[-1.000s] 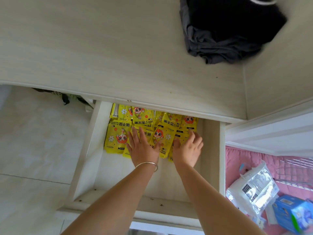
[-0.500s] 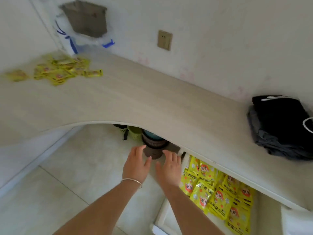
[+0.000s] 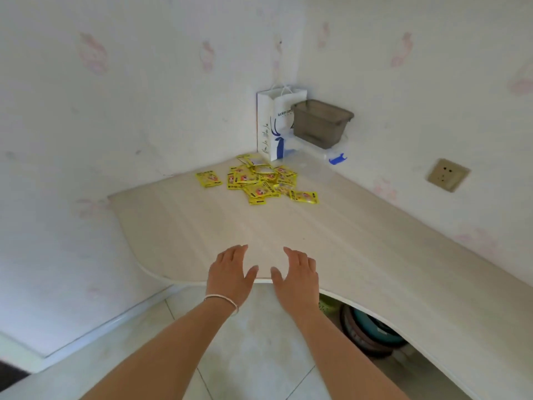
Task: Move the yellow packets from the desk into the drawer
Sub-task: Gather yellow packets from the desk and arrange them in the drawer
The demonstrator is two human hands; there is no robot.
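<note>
- The print on the yellow packets (image 3: 261,180) is too small to be read.
- The basins (image 3: 372,330) are partly hidden under the desk (image 3: 360,249).

Domestic room, likely a bedroom or study corner. Evidence: pale wallpaper (image 3: 144,82) with pink motifs across the upper frame, fitted wooden corner desk (image 3: 346,241) at centre, wall socket (image 3: 448,174) at right, tiled floor (image 3: 245,356) at bottom.

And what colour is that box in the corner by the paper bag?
The box is see-through grey-brown, clearest in the head view.
</note>
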